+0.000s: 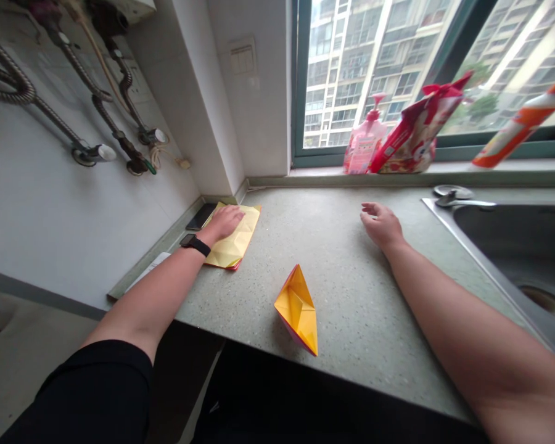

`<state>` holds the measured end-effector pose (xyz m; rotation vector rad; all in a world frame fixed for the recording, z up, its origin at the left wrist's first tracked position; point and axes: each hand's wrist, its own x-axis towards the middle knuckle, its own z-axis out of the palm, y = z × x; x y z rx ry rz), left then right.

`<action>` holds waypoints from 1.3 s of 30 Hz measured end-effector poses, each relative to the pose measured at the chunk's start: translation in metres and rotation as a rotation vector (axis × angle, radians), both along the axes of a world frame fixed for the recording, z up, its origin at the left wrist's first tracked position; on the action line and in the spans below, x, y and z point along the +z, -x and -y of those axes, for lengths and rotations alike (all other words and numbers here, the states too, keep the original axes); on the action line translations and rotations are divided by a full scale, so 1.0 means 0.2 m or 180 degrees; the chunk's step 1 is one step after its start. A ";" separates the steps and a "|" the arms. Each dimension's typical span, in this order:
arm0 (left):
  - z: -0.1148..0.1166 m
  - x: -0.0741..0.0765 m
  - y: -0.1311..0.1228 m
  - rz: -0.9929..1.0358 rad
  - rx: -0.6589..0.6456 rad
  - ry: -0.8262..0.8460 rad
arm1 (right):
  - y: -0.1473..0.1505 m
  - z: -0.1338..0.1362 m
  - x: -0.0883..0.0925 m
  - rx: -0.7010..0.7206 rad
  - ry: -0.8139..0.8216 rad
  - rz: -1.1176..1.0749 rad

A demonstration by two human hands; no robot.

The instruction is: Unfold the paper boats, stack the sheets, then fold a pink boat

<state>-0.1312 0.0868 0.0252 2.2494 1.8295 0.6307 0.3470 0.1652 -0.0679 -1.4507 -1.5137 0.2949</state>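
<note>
My left hand [224, 222] rests with its fingers laid out on a stack of creased yellow paper [235, 245], whose lower edge shows some red. A dark phone [200, 216] lies against the stack's left side. On the right, my right hand [380, 224] is at the countertop with its fingers apart and a little curled, holding nothing. Between my arms, near the counter's front edge, stands a folded paper boat [300, 308], yellow inside and reddish outside. Neither hand touches the boat.
The grey speckled countertop [342, 259] meets a steel sink [483, 253] with a faucet [465, 200] on the right. Along the windowsill stand a pink pump bottle [364, 142], a red bag [419, 132] and an orange-white bottle [518, 126]. Pipes [65, 123] run along the left wall.
</note>
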 end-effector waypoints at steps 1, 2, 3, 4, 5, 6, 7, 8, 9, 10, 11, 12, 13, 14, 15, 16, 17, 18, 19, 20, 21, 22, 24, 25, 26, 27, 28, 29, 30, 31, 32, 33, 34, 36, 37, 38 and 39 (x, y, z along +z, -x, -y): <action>0.00 0.06 -0.04 0.0033 -0.0038 -0.0113 | 0.01 0.01 0.02 0.0022 -0.0018 0.0014; 0.02 0.11 -0.09 0.0151 -0.0083 -0.0328 | 0.02 0.03 0.03 0.0039 -0.0025 0.0018; 0.04 0.16 -0.15 0.0317 -0.0122 -0.0475 | 0.03 0.05 0.05 0.0065 -0.0018 0.0021; 0.07 0.19 -0.22 0.0496 -0.0196 -0.0501 | 0.05 0.07 0.06 0.0099 -0.0002 0.0033; 0.10 0.21 -0.29 0.0629 -0.0374 -0.0404 | 0.06 0.09 0.08 0.0106 0.0009 0.0024; 0.14 0.22 -0.36 0.0704 -0.0583 -0.0288 | 0.07 0.11 0.10 0.0130 0.0018 0.0019; 0.19 0.22 -0.42 0.0695 -0.0813 -0.0161 | 0.09 0.13 0.11 0.0164 0.0029 0.0024; 0.22 0.20 -0.48 0.0662 -0.1042 -0.0038 | 0.11 0.15 0.12 0.0194 0.0043 0.0034; 0.26 0.17 -0.53 0.0658 -0.1264 0.0089 | 0.12 0.18 0.14 0.0225 0.0057 0.0046; 0.29 0.13 -0.57 0.0728 -0.1404 0.0139 | 0.14 0.20 0.15 0.0265 0.0072 0.0057; 0.31 0.09 -0.60 0.0850 -0.1478 0.0138 | 0.16 0.23 0.17 0.0331 0.0084 0.0077; 0.32 0.04 -0.62 0.0954 -0.1499 0.0129 | 0.19 0.25 0.20 0.0445 0.0089 0.0117; 0.33 0.01 -0.63 0.1000 -0.1517 0.0144 | 0.21 0.28 0.23 0.0572 0.0088 0.0186; 0.33 -0.03 -0.63 0.1003 -0.1559 0.0201 | 0.24 0.32 0.26 0.0734 0.0121 0.0272; 0.33 -0.05 -0.62 0.0989 -0.1616 0.0278 | 0.27 0.35 0.30 0.0939 0.0196 0.0374; 0.33 -0.07 -0.62 0.0961 -0.1679 0.0357 | 0.30 0.40 0.35 0.1178 0.0309 0.0469; 0.33 -0.08 -0.61 0.0935 -0.1735 0.0425 | 0.33 0.45 0.40 0.1432 0.0432 0.0584; 0.32 -0.08 -0.61 0.0920 -0.1771 0.0467 | 0.36 0.50 0.45 0.1656 0.0572 0.0741; 0.32 -0.08 -0.60 0.0913 -0.1779 0.0482 | 0.39 0.56 0.50 0.1843 0.0719 0.0885; 0.32 -0.08 -0.60 0.0913 -0.1768 0.0479 | 0.41 0.62 0.54 0.1991 0.0850 0.1011; 0.32 -0.08 -0.61 0.0920 -0.1753 0.0474 | 0.44 0.69 0.58 0.2099 0.0958 0.1109; 0.32 -0.08 -0.61 0.0929 -0.1751 0.0481 | 0.47 0.75 0.61 0.2196 0.1037 0.1205; 0.32 -0.08 -0.61 0.0954 -0.1804 0.0540 | 0.53 0.87 0.64 0.2471 0.1197 0.1412; 0.32 -0.09 -0.62 0.0972 -0.1850 0.0587 | 0.55 0.92 0.65 0.2582 0.1315 0.1482; 0.32 -0.09 -0.62 0.0996 -0.1900 0.0637 | 0.58 0.96 0.64 0.2629 0.1440 0.1537; 0.32 -0.09 -0.61 0.1022 -0.1941 0.0681 | 0.60 0.98 0.64 0.2633 0.1536 0.1601; 0.32 -0.09 -0.61 0.1045 -0.1978 0.0722 | 0.62 1.00 0.63 0.2589 0.1589 0.1675; 0.32 -0.09 -0.61 0.1064 -0.2016 0.0763 | 0.63 1.00 0.61 0.2505 0.1597 0.1754; 0.32 -0.08 -0.60 0.1075 -0.2061 0.0807 | 0.64 1.00 0.60 0.2401 0.1568 0.1830; 0.32 -0.08 -0.60 0.1081 -0.2104 0.0847 | 0.64 0.99 0.59 0.2283 0.1525 0.1886; 0.32 -0.08 -0.60 0.1083 -0.2141 0.0882 | 0.64 0.98 0.58 0.2175 0.1491 0.1910; 0.32 -0.08 -0.59 0.1085 -0.2173 0.0913 | 0.63 0.96 0.56 0.2097 0.1480 0.1904; 0.33 -0.07 -0.59 0.1089 -0.2201 0.0943 | 0.62 0.95 0.56 0.2056 0.1495 0.1876; 0.33 -0.07 -0.59 0.1105 -0.2245 0.0996 | 0.60 0.93 0.54 0.2079 0.1552 0.1817; 0.33 -0.07 -0.60 0.1116 -0.2267 0.1023 | 0.60 0.92 0.53 0.2119 0.1571 0.1802; 0.33 -0.07 -0.60 0.1125 -0.2287 0.1047 | 0.59 0.92 0.52 0.2160 0.1575 0.1798; 0.33 -0.07 -0.60 0.1131 -0.2302 0.1063 | 0.59 0.92 0.51 0.2190 0.1564 0.1797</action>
